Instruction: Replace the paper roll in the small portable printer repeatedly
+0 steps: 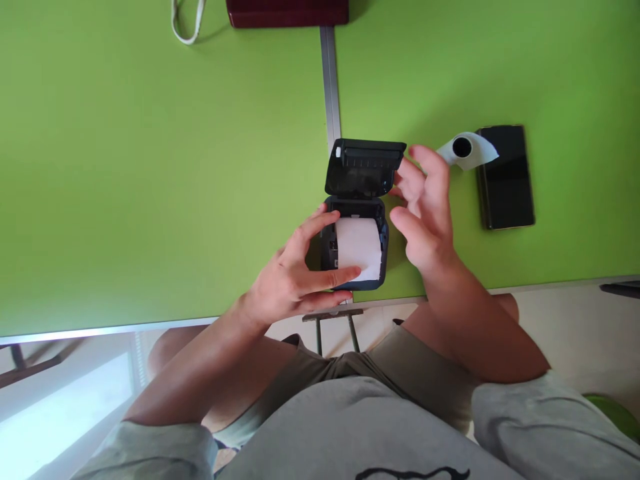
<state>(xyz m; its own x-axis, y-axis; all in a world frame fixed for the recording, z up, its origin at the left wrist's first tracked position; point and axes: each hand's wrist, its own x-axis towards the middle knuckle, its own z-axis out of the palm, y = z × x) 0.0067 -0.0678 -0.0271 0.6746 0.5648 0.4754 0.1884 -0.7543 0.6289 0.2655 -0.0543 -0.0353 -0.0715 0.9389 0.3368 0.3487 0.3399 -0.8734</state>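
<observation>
A small black receipt printer (383, 267) lies near the table's front edge with its lid (363, 177) raised. Inside it sits a white paper roll (357, 240), its loose end toward the front. My left hand (303, 270) grips the printer from the left, with one finger resting on the paper and others at the printer's near and far left sides. Beside the lid's right edge is my right hand (425, 207), its fingers curved and apart; some fingertips are hidden behind the lid, and whether they touch it is unclear.
To the right, a second paper roll (463, 148) with a dark core stands by a black phone-like device (507, 177). A dark red box (287, 12) and a white strap (187, 27) are at the far edge. A metal strip (330, 87) divides the green table (150, 167).
</observation>
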